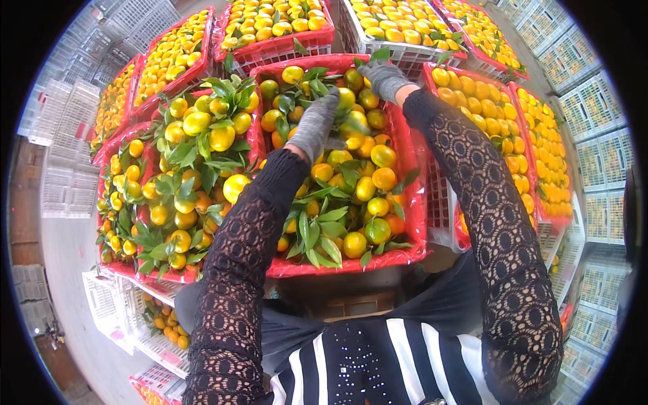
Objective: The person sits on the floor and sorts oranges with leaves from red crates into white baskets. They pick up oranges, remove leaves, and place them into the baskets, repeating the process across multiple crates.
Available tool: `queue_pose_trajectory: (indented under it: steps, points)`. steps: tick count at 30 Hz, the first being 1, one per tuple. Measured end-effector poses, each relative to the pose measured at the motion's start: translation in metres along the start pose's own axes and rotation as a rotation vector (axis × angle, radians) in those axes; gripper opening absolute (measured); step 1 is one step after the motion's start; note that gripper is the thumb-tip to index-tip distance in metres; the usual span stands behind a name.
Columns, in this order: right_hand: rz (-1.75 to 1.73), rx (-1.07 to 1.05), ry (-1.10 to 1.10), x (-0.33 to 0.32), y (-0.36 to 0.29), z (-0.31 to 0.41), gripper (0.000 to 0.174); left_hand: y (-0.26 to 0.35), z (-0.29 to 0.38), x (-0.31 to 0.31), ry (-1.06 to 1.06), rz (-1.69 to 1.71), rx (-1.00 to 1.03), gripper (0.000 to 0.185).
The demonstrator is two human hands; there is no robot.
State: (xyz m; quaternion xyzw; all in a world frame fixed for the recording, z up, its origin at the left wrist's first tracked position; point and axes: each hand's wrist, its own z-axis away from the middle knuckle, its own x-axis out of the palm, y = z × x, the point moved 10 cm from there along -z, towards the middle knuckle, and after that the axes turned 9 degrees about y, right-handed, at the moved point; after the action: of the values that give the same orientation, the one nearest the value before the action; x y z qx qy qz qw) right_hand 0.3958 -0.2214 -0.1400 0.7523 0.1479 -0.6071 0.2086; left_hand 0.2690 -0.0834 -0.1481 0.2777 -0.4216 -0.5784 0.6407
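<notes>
My left hand point(318, 121), in a grey knit glove, is over the middle crate of mandarins. Its fingers and thumb are spread apart beside a yellow-green mandarin point(346, 98); a blurred mandarin point(354, 124) with a leaf lies just right of the thumb. At the far right corner of that crate, my right hand point(382, 78) wears a similar glove. Its fingers bend down by the rim, and whatever is under them is hidden. Red plastic film point(349, 266) lines the crate. Leafy mandarin sprigs point(319, 230) lie among the loose fruit at the near side.
A crate heaped with leafy mandarins point(197, 124) adjoins on the left. Crates of neatly rowed mandarins stand behind point(273, 23) and at right point(476, 93). White plastic crates point(68, 147) are stacked at far left, and filled crates point(597, 147) form a wall at far right.
</notes>
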Motion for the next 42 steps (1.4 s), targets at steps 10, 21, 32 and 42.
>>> queue_pose_trajectory:
  steps: [10,21,32,42]
  points:
    - [-0.029,0.022,-0.227,-0.008,-0.008,0.011,0.043,0.099,-0.045,-0.048,0.571,-1.248,1.155,0.033]
    - [0.029,0.019,-0.076,0.034,-0.017,0.013,0.026,0.085,-0.047,-0.020,0.381,-1.627,1.050,0.033]
    - [-0.183,0.076,-0.121,0.010,-0.094,0.013,0.046,-0.014,-0.007,-0.129,0.278,-0.807,0.379,0.047]
    - [-0.906,0.039,0.191,-0.072,-0.086,0.001,0.054,-0.023,0.031,-0.091,-0.225,0.689,-0.065,0.041]
